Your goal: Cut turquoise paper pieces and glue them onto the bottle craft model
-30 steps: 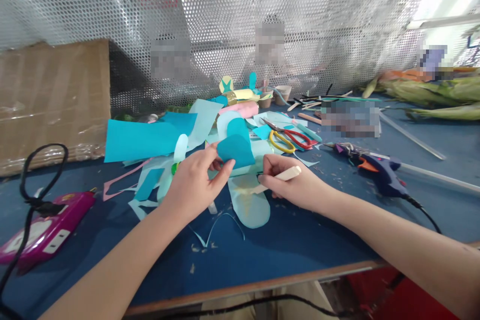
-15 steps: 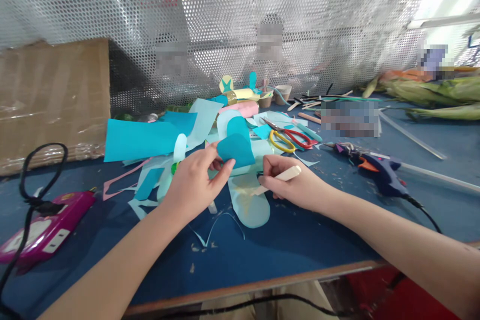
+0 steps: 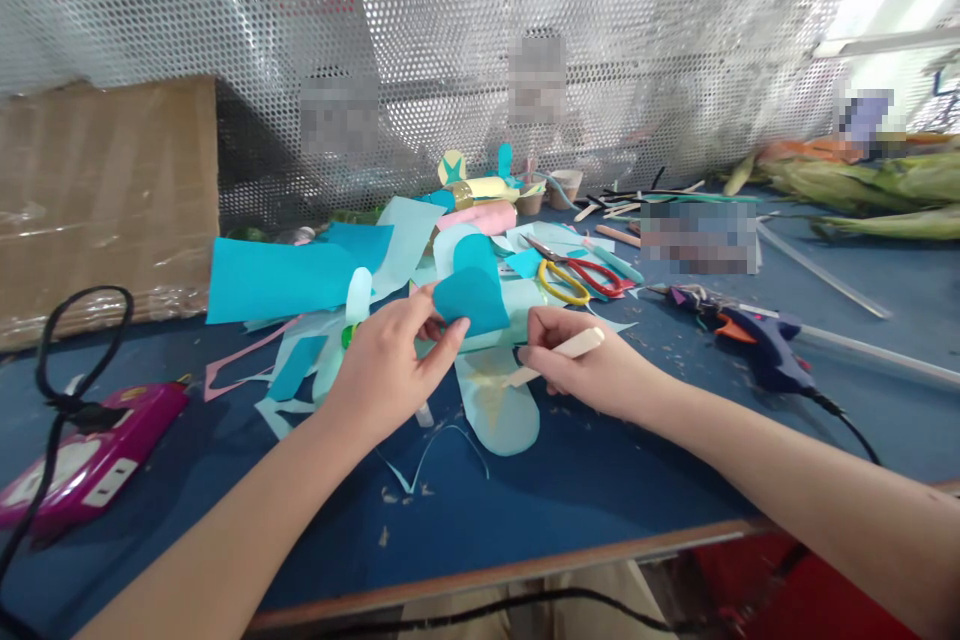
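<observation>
My left hand (image 3: 401,345) pinches a dark teal paper piece (image 3: 472,300) with a rounded end between thumb and fingers. Just right of it, my right hand (image 3: 574,355) is closed around a pale wooden craft stick (image 3: 581,342). The stick's lower tip touches or nearly touches a light blue rounded paper piece (image 3: 502,425), which has a yellowish smear on it. This light piece lies on the table below both hands. Behind them rest scissors (image 3: 574,282) with one yellow and one red handle.
A hot glue gun (image 3: 765,340) with a cord lies at right. Teal paper (image 3: 285,275) and scraps spread at left, near a purple power strip (image 3: 97,455). Cardboard (image 3: 105,210) leans against the perforated metal panel (image 3: 442,40). Corn husks (image 3: 870,185) lie far right.
Hardly anything differs. The craft stick has shifted very slightly over the light blue paper; my left hand keeps the teal paper in the same place.
</observation>
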{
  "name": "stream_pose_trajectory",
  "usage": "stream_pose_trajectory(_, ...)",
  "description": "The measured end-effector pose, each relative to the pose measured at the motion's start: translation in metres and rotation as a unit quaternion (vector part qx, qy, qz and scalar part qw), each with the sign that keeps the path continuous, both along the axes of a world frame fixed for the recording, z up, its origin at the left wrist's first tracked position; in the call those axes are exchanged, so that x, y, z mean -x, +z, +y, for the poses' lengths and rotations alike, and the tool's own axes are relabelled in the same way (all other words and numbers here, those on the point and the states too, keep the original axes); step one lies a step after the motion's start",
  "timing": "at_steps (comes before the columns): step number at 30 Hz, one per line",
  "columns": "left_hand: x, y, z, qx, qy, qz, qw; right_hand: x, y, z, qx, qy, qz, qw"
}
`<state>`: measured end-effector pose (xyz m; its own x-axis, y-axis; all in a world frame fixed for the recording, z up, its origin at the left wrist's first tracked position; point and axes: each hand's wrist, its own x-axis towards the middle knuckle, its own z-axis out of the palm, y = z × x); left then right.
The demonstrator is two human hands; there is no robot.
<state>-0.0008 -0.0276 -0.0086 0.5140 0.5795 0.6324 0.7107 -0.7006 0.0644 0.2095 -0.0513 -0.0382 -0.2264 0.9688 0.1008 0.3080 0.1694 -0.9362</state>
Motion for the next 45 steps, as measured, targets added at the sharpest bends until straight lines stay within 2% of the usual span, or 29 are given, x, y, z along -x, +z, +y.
stream_pose_trajectory(6, 0.001, -0.001, -0.001, 0.008, 0.007, -0.003, 1.0, -0.001, 0.01, -0.002, 0.047, 0.014, 0.096, 0.994)
stream_pose_trajectory(10, 0.0, -0.003, -0.002, -0.005, 0.004, -0.021, 1.0, -0.001, 0.006, -0.002, 0.037, 0.022, 0.04, 0.998)
stream_pose_trajectory(15, -0.001, -0.004, -0.005, -0.016, 0.0, -0.006, 1.0, 0.0, -0.001, -0.001, 0.018, -0.005, 0.019, 1.0)
stream_pose_trajectory(18, -0.003, -0.005, -0.007, -0.002, 0.007, -0.032, 0.999, 0.0, -0.002, -0.002, 0.02, -0.024, -0.011, 0.999)
stream_pose_trajectory(21, -0.004, -0.007, -0.009, 0.002, 0.031, -0.058, 0.998, -0.001, -0.005, -0.002, 0.006, -0.046, -0.043, 0.998)
stream_pose_trajectory(24, -0.004, -0.009, -0.01, -0.016, 0.062, -0.046, 0.997, -0.004, -0.009, -0.001, 0.0, -0.039, -0.041, 0.998)
stream_pose_trajectory(26, -0.003, -0.01, -0.011, -0.027, 0.042, -0.023, 0.998, -0.006, -0.012, 0.001, 0.002, -0.025, -0.038, 0.999)
stream_pose_trajectory(28, -0.003, -0.012, -0.012, -0.026, -0.022, 0.016, 0.999, -0.008, -0.014, 0.003, 0.001, -0.013, -0.046, 0.999)
stream_pose_trajectory(31, -0.004, -0.012, -0.014, -0.011, -0.118, 0.065, 0.991, -0.011, -0.016, 0.005, -0.004, 0.005, -0.06, 0.998)
stream_pose_trajectory(33, -0.005, -0.012, -0.015, 0.01, -0.143, 0.07, 0.987, -0.011, -0.017, 0.006, -0.008, 0.011, -0.062, 0.998)
stream_pose_trajectory(35, -0.005, -0.012, -0.017, 0.049, -0.14, 0.069, 0.987, -0.009, -0.017, 0.005, -0.007, 0.012, -0.057, 0.998)
stream_pose_trajectory(40, -0.004, -0.013, -0.017, 0.145, -0.063, 0.092, 0.983, -0.001, -0.015, 0.005, -0.006, -0.017, -0.024, 1.0)
stream_pose_trajectory(45, -0.003, -0.01, -0.015, 0.166, -0.078, 0.098, 0.978, 0.001, -0.015, 0.006, -0.006, -0.005, -0.022, 1.0)
